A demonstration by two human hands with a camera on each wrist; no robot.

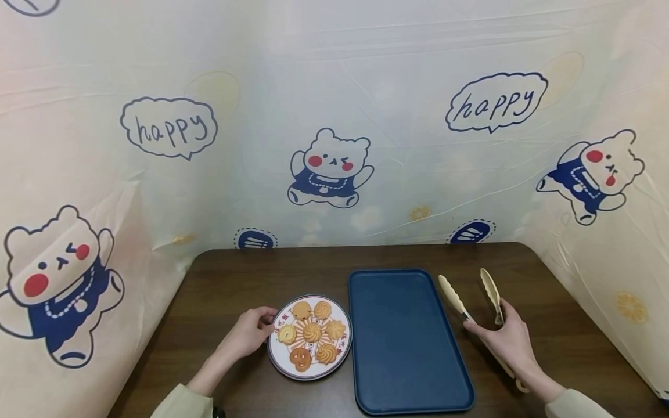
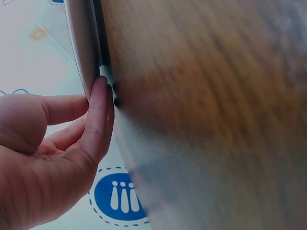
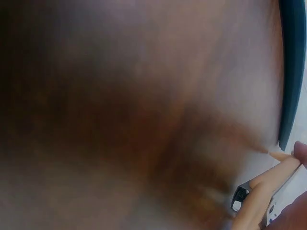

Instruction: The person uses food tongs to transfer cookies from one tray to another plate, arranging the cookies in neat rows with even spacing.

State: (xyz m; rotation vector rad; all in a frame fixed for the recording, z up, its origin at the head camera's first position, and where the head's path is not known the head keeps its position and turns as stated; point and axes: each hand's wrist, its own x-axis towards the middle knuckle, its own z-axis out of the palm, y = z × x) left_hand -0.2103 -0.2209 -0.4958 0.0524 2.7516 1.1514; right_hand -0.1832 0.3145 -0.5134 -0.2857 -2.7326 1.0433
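Observation:
A round white plate (image 1: 340, 354) with a dark rim and red print stands left of centre in the head view. Several cookies (image 1: 312, 332) lie on it, among them a pretzel-shaped one (image 1: 300, 359). My left hand (image 1: 252, 331) pinches the plate's left edge. In the left wrist view, the thumb meets the plate's rim (image 2: 81, 48) while the fingers reach under it. On the right, my right hand (image 1: 508, 339) holds a pair of tongs (image 1: 453, 296) with cream tips, their arms spread apart and pointing away from me. Only part of the tongs (image 3: 268, 187) shows in the right wrist view.
A dark blue rectangular tray (image 1: 407, 342) lies between the plate and the tongs, its left edge against or very near the plate. Everything rests on a dark wooden table (image 1: 292, 267). Behind it hangs a pale curtain (image 1: 407, 174) printed with cartoon bears.

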